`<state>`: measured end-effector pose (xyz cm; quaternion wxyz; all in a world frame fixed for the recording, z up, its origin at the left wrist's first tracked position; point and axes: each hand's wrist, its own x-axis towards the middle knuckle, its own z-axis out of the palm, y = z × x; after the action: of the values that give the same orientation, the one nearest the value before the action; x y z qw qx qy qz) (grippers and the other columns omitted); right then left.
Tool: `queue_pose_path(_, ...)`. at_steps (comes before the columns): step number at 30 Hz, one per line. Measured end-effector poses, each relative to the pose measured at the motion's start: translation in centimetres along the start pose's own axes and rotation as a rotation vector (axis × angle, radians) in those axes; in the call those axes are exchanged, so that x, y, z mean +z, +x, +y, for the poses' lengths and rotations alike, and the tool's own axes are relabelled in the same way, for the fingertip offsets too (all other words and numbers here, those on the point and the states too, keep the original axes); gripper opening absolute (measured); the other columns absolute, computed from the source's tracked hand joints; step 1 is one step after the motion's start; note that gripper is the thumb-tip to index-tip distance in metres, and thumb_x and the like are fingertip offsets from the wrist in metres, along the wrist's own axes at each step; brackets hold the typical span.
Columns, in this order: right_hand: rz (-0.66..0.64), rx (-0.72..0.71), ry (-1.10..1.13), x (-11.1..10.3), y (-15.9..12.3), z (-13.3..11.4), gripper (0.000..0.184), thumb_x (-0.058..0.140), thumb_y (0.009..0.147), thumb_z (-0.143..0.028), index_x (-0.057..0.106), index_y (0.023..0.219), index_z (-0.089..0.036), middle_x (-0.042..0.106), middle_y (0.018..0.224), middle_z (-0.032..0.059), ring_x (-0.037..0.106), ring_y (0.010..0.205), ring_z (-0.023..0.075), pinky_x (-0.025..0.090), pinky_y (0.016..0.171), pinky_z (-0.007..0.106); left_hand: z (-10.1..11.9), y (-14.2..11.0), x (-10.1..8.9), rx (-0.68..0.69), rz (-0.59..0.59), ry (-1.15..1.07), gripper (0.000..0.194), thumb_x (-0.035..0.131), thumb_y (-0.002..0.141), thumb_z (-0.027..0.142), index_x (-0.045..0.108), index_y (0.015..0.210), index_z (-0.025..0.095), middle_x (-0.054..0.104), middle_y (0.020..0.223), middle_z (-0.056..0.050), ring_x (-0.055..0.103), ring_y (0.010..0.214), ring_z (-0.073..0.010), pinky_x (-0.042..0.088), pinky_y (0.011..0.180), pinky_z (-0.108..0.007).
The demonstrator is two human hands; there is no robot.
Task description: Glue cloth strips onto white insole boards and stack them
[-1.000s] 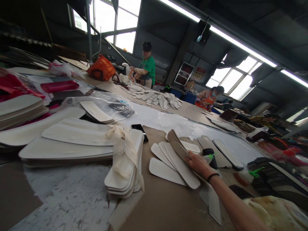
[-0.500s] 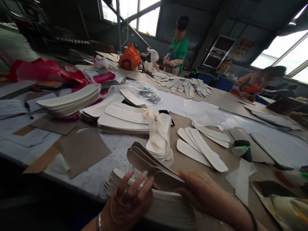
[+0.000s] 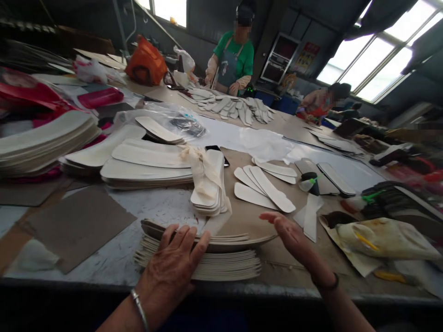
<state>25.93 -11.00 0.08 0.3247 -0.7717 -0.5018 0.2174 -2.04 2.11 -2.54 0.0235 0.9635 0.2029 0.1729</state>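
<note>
My left hand lies flat, fingers spread, on top of a stack of pale insole boards at the table's near edge. My right hand hovers open just past the stack's right end, fingers stretched out, holding nothing. A few loose insole boards are fanned out on the brown cardboard beyond my right hand. A tied bundle of boards stands just behind the stack.
Larger piles of boards fill the left. A phone, a black glue pot and a stained cloth lie nearby. A person in green works at the far end beside spread insoles; another person sits right.
The handful of boards I held in both hands has been set down on the near stack. My left hand now presses on it and my right hand has let go.
</note>
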Motion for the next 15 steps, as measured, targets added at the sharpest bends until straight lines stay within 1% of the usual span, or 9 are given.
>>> queue_pose_path(2,0.091,0.083,0.255,1.0,-0.9,1.8,0.077,0.008,0.091,-0.067,0.057,0.120,-0.016,0.059,0.127,0.0165,0.053,0.121,0.0274,0.042,0.102,0.043,0.0,-0.1,0.3,0.005,0.024,-0.012,0.089,0.084,0.051,0.042,0.046,0.129,0.024,0.059,0.122,-0.010,0.051,0.114,-0.0297,0.027,0.105,-0.046)
queue_pose_path(3,0.095,0.085,0.361,2.1,-1.3,2.0,0.077,0.005,0.092,-0.066,0.055,0.124,-0.016,0.056,0.132,0.0159,0.048,0.126,0.0265,0.039,0.105,0.043,0.0,-0.1,0.3,0.011,0.031,-0.017,0.091,0.085,0.049,0.044,0.047,0.129,0.024,0.059,0.121,-0.011,0.051,0.113,-0.0304,0.027,0.105,-0.046)
queue_pose_path(5,0.035,0.045,0.516,4.8,-1.8,1.2,0.077,0.005,0.092,-0.067,0.051,0.130,-0.020,0.054,0.135,0.0131,0.048,0.127,0.0254,0.038,0.106,0.043,0.0,0.0,0.2,0.021,0.019,-0.021,0.094,0.088,0.045,0.044,0.048,0.129,0.024,0.061,0.119,-0.011,0.054,0.111,-0.0310,0.028,0.103,-0.046)
queue_pose_path(6,-0.045,0.008,0.533,6.1,-2.0,0.5,0.073,0.012,0.092,-0.069,0.049,0.133,-0.021,0.054,0.135,0.0122,0.048,0.126,0.0259,0.038,0.105,0.043,0.1,0.1,0.1,0.021,0.004,-0.020,0.094,0.088,0.045,0.043,0.049,0.128,0.023,0.063,0.117,-0.011,0.055,0.109,-0.0309,0.029,0.103,-0.046)
queue_pose_path(8,-0.119,-0.038,0.562,7.7,-2.1,-1.0,0.070,0.024,0.091,-0.070,0.045,0.137,-0.022,0.055,0.135,0.0121,0.050,0.124,0.0270,0.038,0.104,0.044,0.1,0.2,-0.2,0.021,-0.028,-0.018,0.088,0.087,0.050,0.040,0.050,0.128,0.022,0.065,0.113,-0.012,0.058,0.106,-0.0303,0.027,0.104,-0.049)
queue_pose_path(10,-0.126,-0.043,0.612,8.0,-2.3,-1.7,0.071,0.027,0.090,-0.070,0.044,0.138,-0.021,0.055,0.134,0.0127,0.051,0.123,0.0273,0.038,0.104,0.045,0.1,0.4,-0.3,0.020,-0.055,-0.023,0.079,0.083,0.057,0.036,0.050,0.127,0.020,0.066,0.112,-0.011,0.059,0.105,-0.0294,0.026,0.105,-0.051)
queue_pose_path(12,-0.111,-0.051,0.614,7.4,-2.6,-1.8,0.074,0.029,0.087,-0.073,0.045,0.137,-0.021,0.053,0.135,0.0135,0.048,0.125,0.0283,0.036,0.106,0.045,0.2,0.5,-0.4,0.012,-0.093,-0.026,0.074,0.080,0.061,0.034,0.051,0.126,0.020,0.066,0.113,-0.010,0.059,0.105,-0.0280,0.028,0.104,-0.049)
queue_pose_path(14,-0.129,-0.083,0.498,6.8,-3.1,-1.7,0.081,0.046,0.078,-0.077,0.046,0.137,-0.022,0.049,0.139,0.0139,0.045,0.128,0.0309,0.034,0.107,0.046,0.3,0.5,-0.4,-0.006,-0.125,-0.017,0.071,0.079,0.062,0.032,0.051,0.126,0.020,0.066,0.113,-0.009,0.059,0.105,-0.0268,0.032,0.102,-0.045)
queue_pose_path(15,-0.136,-0.101,0.415,6.7,-3.3,-1.8,0.084,0.056,0.072,-0.076,0.046,0.137,-0.023,0.048,0.140,0.0137,0.043,0.129,0.0321,0.034,0.107,0.046,0.4,0.6,-0.5,-0.012,-0.139,-0.007,0.070,0.078,0.063,0.031,0.050,0.126,0.020,0.066,0.112,-0.008,0.059,0.104,-0.0262,0.034,0.101,-0.043)
